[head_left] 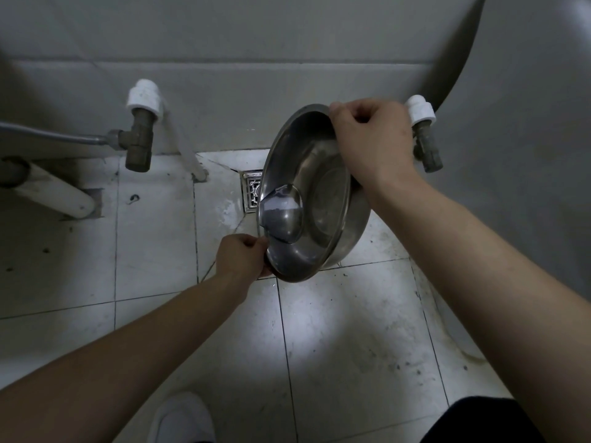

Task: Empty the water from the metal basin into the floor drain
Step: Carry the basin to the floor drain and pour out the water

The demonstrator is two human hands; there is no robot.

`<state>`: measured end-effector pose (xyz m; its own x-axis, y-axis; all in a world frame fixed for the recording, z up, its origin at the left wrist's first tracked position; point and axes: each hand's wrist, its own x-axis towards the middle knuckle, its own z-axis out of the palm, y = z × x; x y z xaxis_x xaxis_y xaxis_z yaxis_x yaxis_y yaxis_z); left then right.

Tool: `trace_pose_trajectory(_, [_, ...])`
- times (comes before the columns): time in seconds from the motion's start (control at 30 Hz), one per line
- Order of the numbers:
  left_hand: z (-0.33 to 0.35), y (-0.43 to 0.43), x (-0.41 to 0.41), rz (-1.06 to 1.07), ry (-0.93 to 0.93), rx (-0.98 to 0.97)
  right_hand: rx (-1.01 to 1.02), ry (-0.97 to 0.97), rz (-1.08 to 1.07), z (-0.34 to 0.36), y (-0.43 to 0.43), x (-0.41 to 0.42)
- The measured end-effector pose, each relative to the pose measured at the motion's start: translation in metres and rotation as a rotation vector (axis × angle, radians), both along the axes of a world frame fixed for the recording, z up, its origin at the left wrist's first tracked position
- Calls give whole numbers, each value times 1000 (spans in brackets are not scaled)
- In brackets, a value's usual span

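Observation:
The round metal basin (319,199) is held above the tiled floor, tipped steeply so its left rim points down. A small pool of water (283,215) gathers at that low left side, right at the rim. My left hand (241,255) grips the near lower rim. My right hand (372,142) grips the far upper rim. The square metal floor drain (252,191) lies on the floor just left of the basin's low edge, partly hidden behind the rim.
A brass valve with a white pipe fitting (140,129) juts from the wall at left, another one (423,135) at right behind my right hand. A white pipe (51,193) runs along the floor at far left. My white shoe (182,417) is below.

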<state>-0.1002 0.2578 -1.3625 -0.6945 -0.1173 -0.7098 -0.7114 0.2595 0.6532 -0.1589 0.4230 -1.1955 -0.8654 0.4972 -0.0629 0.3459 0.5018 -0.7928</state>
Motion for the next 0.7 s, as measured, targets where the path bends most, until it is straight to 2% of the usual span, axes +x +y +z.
trace_pose_trajectory(0.7, [4, 0, 0, -21, 9, 8, -27, -8, 49, 7, -8, 1])
